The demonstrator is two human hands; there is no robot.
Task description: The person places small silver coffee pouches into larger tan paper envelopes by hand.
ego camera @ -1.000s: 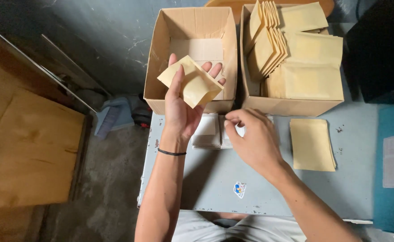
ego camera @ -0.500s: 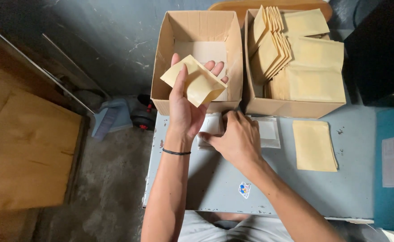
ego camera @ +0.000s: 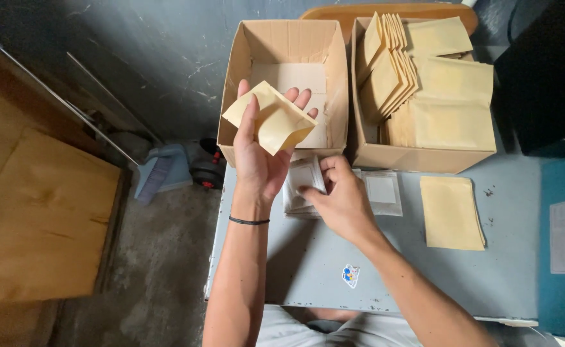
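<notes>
My left hand [ego camera: 262,151] is raised over the table's far edge and holds a small tan paper envelope [ego camera: 271,119] flat across its fingers, in front of the nearly empty cardboard box [ego camera: 237,71]. Lower and to the right, my right hand [ego camera: 340,199] pinches the top clear plastic packet [ego camera: 303,178] of a small stack lying on the grey table [ego camera: 308,263]. A second clear packet [ego camera: 382,191] lies just right of that hand.
A second cardboard box [ego camera: 423,157] at the back right is full of tan envelopes [ego camera: 449,96]. One loose tan envelope [ego camera: 452,212] lies flat on the table's right side. A wooden board [ego camera: 38,218] and a dustpan [ego camera: 157,170] sit on the floor at left.
My right hand has moved left across the table from the middle packet to the stack under my left hand and taken hold of its top packet. The left hand has barely moved.
</notes>
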